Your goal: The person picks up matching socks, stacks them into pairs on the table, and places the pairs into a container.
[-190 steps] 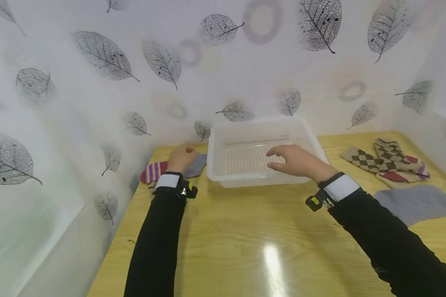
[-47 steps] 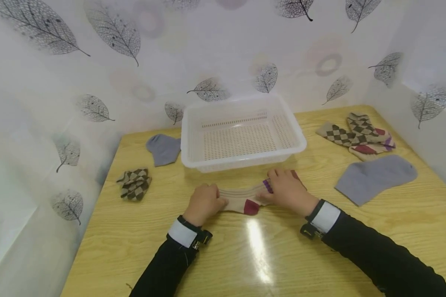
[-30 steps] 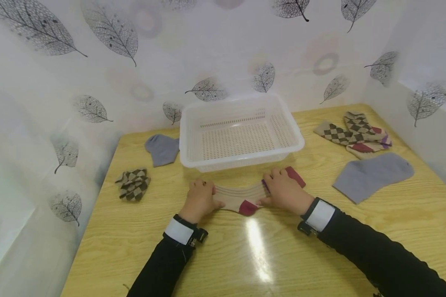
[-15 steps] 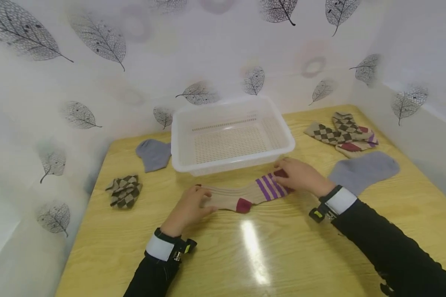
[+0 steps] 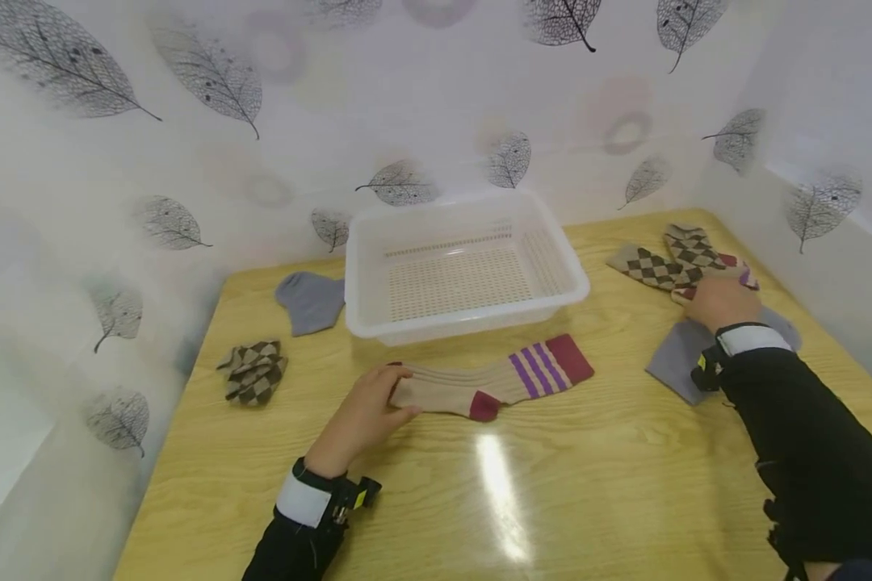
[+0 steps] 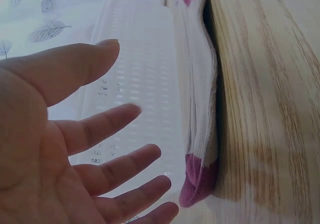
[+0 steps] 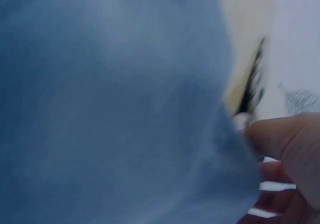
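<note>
A beige sock (image 5: 450, 389) with maroon heel and cuff and purple stripes lies flat in front of the white basket (image 5: 472, 315). My left hand (image 5: 363, 415) is at its toe end, touching it; the left wrist view shows the fingers spread. At the right, my right hand (image 5: 727, 303) is over a second striped sock (image 5: 750, 278) in the sock pile, fingertips hidden from the head view. Grey fabric (image 7: 115, 109) fills much of the right wrist view, with thumb and fingers at its edge; I cannot tell whether they grip anything.
Checkered socks (image 5: 650, 266) lie beside the right hand, and a grey sock (image 5: 679, 359) is partly under that wrist. Another grey sock (image 5: 311, 303) is left of the basket, with a bunched checkered sock (image 5: 256, 373) nearer. Patterned walls bound the wooden table (image 5: 407, 516).
Earlier both hands were laying out the striped sock in front of the basket. My right hand has since left its cuff and moved right to the sock pile; the left stays at the toe.
</note>
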A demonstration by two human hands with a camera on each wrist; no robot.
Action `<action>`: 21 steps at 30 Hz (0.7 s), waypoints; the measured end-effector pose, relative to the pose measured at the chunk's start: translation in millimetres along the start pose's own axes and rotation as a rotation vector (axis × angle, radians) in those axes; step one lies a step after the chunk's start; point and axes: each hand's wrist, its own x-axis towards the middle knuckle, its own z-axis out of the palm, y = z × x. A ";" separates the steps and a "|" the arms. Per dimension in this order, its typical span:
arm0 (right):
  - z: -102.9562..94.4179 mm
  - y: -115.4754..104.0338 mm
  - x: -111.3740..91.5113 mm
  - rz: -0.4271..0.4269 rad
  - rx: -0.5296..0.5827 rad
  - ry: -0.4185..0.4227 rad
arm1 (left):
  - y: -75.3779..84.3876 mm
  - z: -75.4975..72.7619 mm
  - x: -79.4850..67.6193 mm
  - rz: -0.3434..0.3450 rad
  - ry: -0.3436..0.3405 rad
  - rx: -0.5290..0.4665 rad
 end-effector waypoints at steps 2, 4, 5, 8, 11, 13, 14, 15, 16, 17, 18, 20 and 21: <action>2.1 13.6 0.3 0.004 0.009 -0.023 | 0.9 0.7 0.7 0.007 -0.002 -0.010; 4.6 23.0 1.2 0.000 0.011 -0.005 | 1.0 2.1 1.4 0.011 -0.012 -0.025; 5.7 26.3 1.4 0.002 0.014 0.007 | 0.7 3.0 1.9 0.015 -0.015 -0.028; 6.3 29.9 0.0 0.020 0.014 0.035 | 0.4 4.1 2.3 0.014 -0.022 -0.052; 2.3 24.8 -1.9 0.059 0.008 0.071 | -0.2 3.7 2.4 0.007 -0.007 -0.095; -2.9 18.3 -2.6 0.078 0.008 0.104 | -0.8 2.9 2.2 0.002 0.007 -0.121; -6.0 15.4 -2.5 0.080 0.008 0.123 | -1.2 2.6 2.2 0.000 0.013 -0.128; -9.2 12.6 -2.4 0.074 0.013 0.138 | -1.4 2.2 2.1 -0.001 0.017 -0.136; -12.1 9.9 -2.1 0.072 0.018 0.152 | -1.9 2.2 2.3 -0.001 0.019 -0.138; -15.3 7.5 -2.1 0.065 0.025 0.178 | -2.1 1.9 2.4 -0.004 0.019 -0.136; -18.8 4.9 -2.7 0.056 0.034 0.205 | -2.2 1.7 2.4 -0.006 0.019 -0.138; -26.3 -1.3 -4.1 0.035 0.050 0.253 | -2.7 1.4 2.2 -0.017 0.019 -0.135; -30.4 -5.7 -4.9 0.028 0.062 0.279 | -3.3 1.0 1.6 -0.024 0.021 -0.129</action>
